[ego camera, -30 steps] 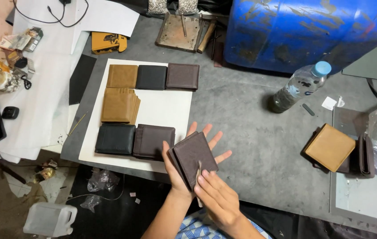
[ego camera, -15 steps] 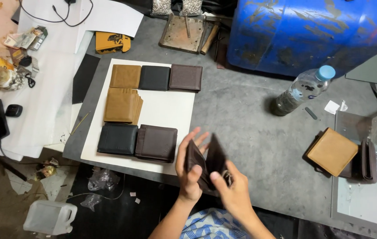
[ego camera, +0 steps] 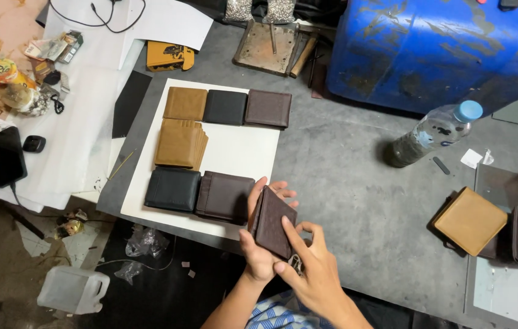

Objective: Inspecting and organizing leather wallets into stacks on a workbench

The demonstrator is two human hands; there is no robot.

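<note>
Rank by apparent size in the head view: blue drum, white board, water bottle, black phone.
1. blue drum, partly cut off by the frame
2. white board
3. water bottle
4. black phone
Bottle and phone look close; that ranking is unsure.

Just left of the left hand (ego camera: 258, 244) two wallets (ego camera: 201, 194) lie on a board (ego camera: 241, 152); more wallets behind them; a bottle (ego camera: 432, 133) far right on the counter (ego camera: 344, 176)

Looks like a small leather-goods workshop to me: grey workbench (ego camera: 356, 183), sorted wallets on a white board (ego camera: 241, 152), metal press tool (ego camera: 268, 45), blue drum (ego camera: 429, 49).
</note>
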